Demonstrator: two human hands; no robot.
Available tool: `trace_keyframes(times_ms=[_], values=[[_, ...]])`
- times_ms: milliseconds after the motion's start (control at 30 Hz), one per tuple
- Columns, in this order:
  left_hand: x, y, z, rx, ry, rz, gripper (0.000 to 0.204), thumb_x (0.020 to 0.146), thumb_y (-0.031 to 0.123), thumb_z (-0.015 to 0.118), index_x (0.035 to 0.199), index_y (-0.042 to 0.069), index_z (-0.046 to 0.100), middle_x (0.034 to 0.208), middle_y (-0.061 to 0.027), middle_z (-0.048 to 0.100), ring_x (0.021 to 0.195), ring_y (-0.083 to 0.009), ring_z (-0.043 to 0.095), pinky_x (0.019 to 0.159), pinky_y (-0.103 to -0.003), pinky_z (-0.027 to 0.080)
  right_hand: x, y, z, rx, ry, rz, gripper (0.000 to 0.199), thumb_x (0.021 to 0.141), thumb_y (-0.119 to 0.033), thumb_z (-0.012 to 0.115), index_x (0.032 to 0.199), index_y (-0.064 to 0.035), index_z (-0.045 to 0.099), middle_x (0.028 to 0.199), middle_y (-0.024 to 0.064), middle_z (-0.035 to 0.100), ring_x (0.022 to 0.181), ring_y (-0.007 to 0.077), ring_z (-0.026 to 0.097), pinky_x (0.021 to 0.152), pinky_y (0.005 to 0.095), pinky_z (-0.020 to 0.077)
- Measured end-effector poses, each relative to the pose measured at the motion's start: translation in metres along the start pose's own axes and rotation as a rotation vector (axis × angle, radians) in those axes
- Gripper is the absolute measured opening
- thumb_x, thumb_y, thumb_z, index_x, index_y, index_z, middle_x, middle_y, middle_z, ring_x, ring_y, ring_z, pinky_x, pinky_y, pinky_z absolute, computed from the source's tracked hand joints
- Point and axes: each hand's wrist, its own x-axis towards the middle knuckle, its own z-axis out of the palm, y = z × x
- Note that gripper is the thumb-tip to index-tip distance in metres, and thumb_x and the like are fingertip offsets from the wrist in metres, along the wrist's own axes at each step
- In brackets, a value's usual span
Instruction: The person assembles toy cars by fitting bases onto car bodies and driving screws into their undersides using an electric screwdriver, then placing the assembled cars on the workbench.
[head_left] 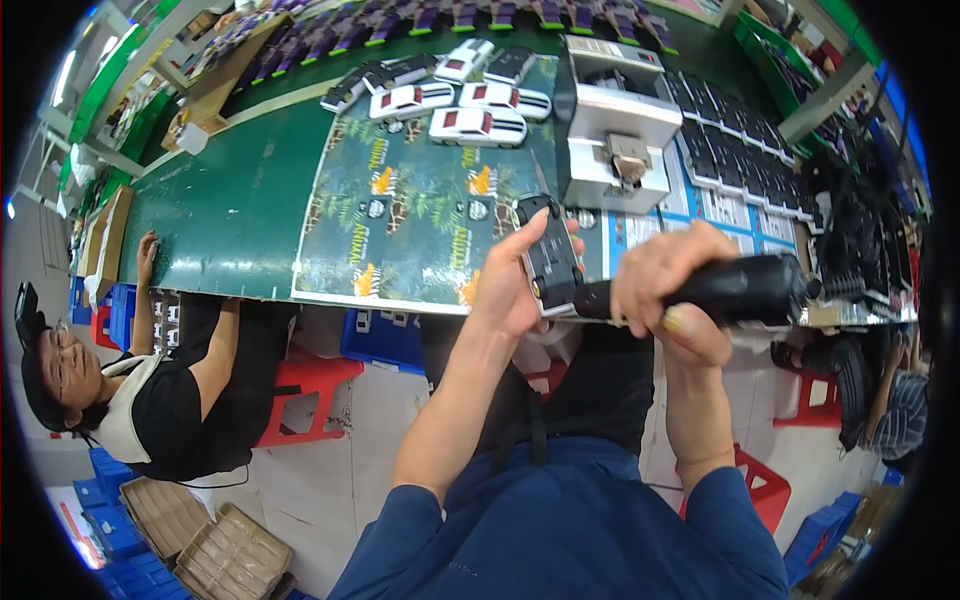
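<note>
My left hand (508, 283) is closed round a toy car (549, 262), its black underside turned up toward me. In my right hand (668, 283) is a black power screwdriver (738, 290), lying nearly level. Its nose points left and meets the near end of the car's underside; my fingers hide the exact contact. Beyond my hands, several white toy cars (478, 127) with dark stripes and red windows stand in a cluster, with dark undersides of other cars behind them. A silver metal fixture (616, 150) stands just past the car I hold.
Rows of black car bases (735, 150) lie at the right. A patterned printed sheet (400, 220) covers the green table (225, 190). Purple parts (400, 22) line the far side. At the left sits a co-worker (150, 380); red stools (305, 390) and blue crates (120, 510) stand below.
</note>
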Motion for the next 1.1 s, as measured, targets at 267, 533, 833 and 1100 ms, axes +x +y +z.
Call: trace_keyframes(times_ms=[267, 533, 833, 1100], values=[[0.01, 0.064, -0.007, 1.91, -0.22, 0.988, 0.078, 0.062, 0.051, 0.083, 0.117, 0.002, 0.057, 0.099, -0.0103, 0.063, 0.092, -0.0273, 0.063, 0.08, -0.039, 0.05, -0.02, -0.011, -0.069, -0.193, 0.288, -0.129, 0.012, 0.09, -0.012, 0.056, 0.092, -0.004, 0.048, 0.066, 0.0051, 0.047, 0.052, 0.0142, 0.046, 0.053, 0.0291, 0.0443], [-0.018, 0.199, -0.067, 2.715, -0.187, 0.85, 0.092, 0.064, 0.068, 0.069, 0.138, 0.016, 0.048, 0.131, -0.0144, 0.049, 0.127, -0.0303, 0.044, 0.109, -0.056, 0.026, -0.037, -0.015, -0.134, -0.446, 0.46, -0.072, 0.009, 0.093, -0.008, 0.055, 0.088, -0.0032, 0.049, 0.066, 0.0035, 0.044, 0.054, 0.0129, 0.044, 0.059, 0.0274, 0.0398], [-0.052, 0.157, -0.097, 2.315, 0.258, 1.146, 0.072, 0.071, 0.05, 0.079, 0.121, 0.003, 0.057, 0.132, -0.0178, 0.051, 0.126, -0.035, 0.045, 0.107, -0.054, 0.031, -0.053, -0.022, -0.153, -0.386, 0.509, -0.048, 0.007, 0.095, -0.009, 0.054, 0.1, -0.0046, 0.051, 0.069, 0.0022, 0.045, 0.055, 0.0099, 0.043, 0.057, 0.0252, 0.0389], [-0.013, -0.024, 0.008, 1.665, -0.343, 1.189, 0.032, 0.071, 0.002, 0.075, 0.1, -0.001, 0.063, 0.108, -0.0172, 0.064, 0.097, -0.0361, 0.062, 0.082, -0.042, 0.051, -0.04, -0.038, -0.126, -0.4, 0.468, -0.05, 0.009, 0.088, -0.004, 0.058, 0.09, -0.0022, 0.049, 0.064, 0.0058, 0.05, 0.049, 0.0149, 0.05, 0.055, 0.0301, 0.0461]])
